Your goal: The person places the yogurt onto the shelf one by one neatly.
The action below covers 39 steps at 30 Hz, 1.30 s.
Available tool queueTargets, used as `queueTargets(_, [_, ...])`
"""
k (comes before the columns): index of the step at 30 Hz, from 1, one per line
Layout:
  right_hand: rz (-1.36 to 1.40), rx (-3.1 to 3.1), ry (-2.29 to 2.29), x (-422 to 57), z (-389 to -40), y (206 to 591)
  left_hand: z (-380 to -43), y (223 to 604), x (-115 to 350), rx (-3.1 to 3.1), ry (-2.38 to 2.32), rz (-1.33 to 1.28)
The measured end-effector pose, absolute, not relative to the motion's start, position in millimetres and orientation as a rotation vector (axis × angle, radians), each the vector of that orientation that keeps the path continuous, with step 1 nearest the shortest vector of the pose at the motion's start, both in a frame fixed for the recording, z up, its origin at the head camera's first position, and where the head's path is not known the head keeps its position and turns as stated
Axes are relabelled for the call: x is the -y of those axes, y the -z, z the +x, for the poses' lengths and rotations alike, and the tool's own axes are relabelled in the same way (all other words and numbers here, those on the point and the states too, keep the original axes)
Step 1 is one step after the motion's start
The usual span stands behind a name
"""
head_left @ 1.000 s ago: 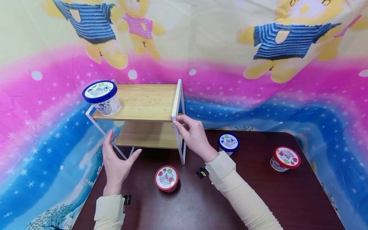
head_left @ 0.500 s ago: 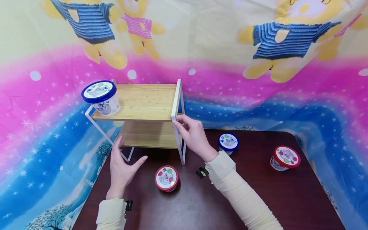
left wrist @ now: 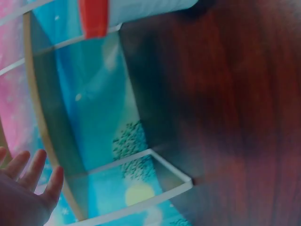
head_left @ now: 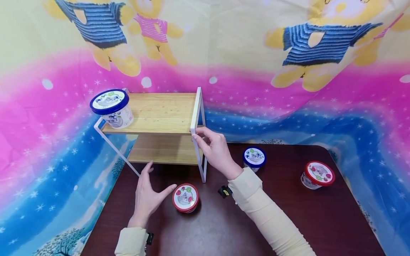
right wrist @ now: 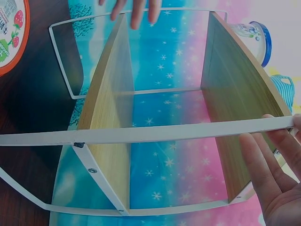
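A two-tier shelf rack (head_left: 163,110) with wooden boards and a white metal frame stands on the table. My right hand (head_left: 216,149) pinches the front right upright near the upper board; in the right wrist view its fingers (right wrist: 263,169) lie along the white bar (right wrist: 188,129). Spread thumb and fingers show on my left hand (head_left: 147,199), which holds nothing, in front of the rack's lower left. Its thumb tip overlaps the left edge of a red-lidded tub (head_left: 185,198) with strawberry pictures, upright on the table. On the upper board's left end sits a larger blue-lidded tub (head_left: 112,106).
To the right of the rack, a small blue-lidded tub (head_left: 254,158) stands on the dark brown table (head_left: 275,209). Another red-lidded tub (head_left: 317,175) is near the table's right side. A printed cloth (head_left: 240,71) with bears hangs behind and around the table.
My left hand has moved right and toward me, from beside the rack's left leg to the red-lidded tub. The right hand has kept its place on the frame.
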State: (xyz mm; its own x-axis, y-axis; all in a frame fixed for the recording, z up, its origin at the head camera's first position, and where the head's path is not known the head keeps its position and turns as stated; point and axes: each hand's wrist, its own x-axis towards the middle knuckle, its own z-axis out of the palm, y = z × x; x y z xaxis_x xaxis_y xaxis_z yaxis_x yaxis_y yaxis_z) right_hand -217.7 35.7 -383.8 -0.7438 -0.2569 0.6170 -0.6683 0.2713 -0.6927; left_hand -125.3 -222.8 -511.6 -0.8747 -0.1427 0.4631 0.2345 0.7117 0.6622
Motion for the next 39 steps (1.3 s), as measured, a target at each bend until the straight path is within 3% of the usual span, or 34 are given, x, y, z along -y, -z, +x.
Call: queueTargets(39, [0.858,2.120,-1.471,-34.7,-218.3,384.2,-113.1,567.5,174.6,2.688,0.972,-0.187])
